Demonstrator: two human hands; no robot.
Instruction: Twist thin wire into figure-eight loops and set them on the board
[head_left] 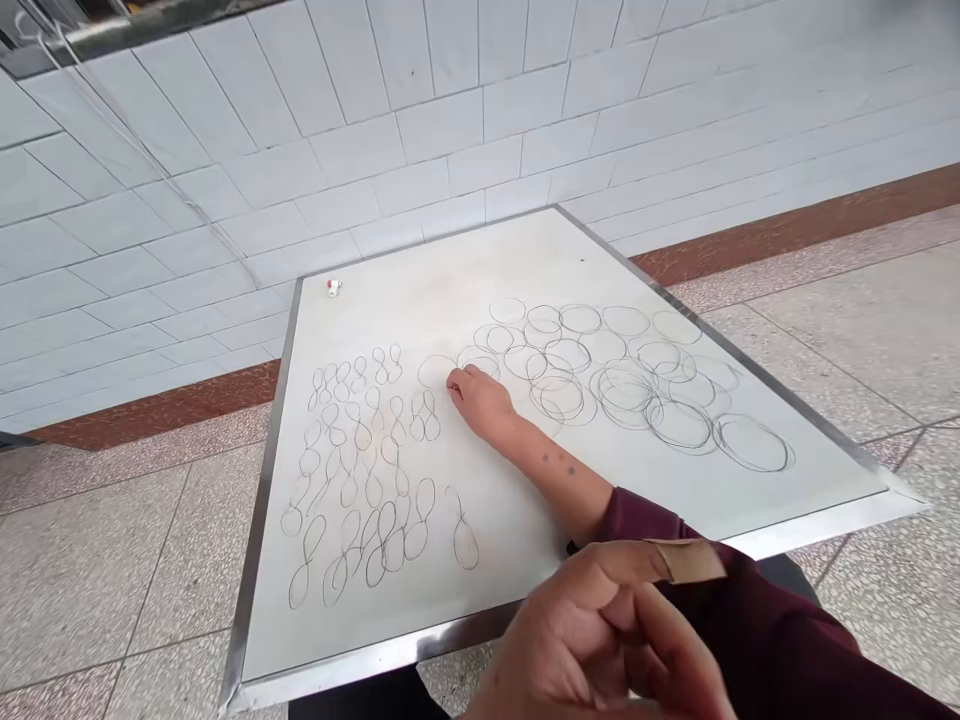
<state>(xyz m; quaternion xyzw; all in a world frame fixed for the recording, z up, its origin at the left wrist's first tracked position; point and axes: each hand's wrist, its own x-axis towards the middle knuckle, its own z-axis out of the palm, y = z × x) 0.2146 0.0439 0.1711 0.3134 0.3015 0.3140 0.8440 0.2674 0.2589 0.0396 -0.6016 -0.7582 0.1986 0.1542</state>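
Observation:
My right hand (480,398) reaches over the white tabletop with its fingers pinched together. Its fingertips are at the edge of a thin dark wire-like loop (420,372), lying among other loops. Closer to me, my left hand (592,640) is raised at the table's near edge with curled fingers. A small tan strip (694,562) sticks out at its thumb tip and looks pinched there. Many round loops (679,425) lie overlapping to the right of my right hand. Left of it, rows of loops crossed into figure-eights (386,540) lie flat.
The white table (360,640) has a metal rim and stands by a tiled wall (442,130). A small red and white object (334,288) lies at its far left corner. Speckled floor tiles (105,560) surround it. A cable (187,200) hangs down the wall.

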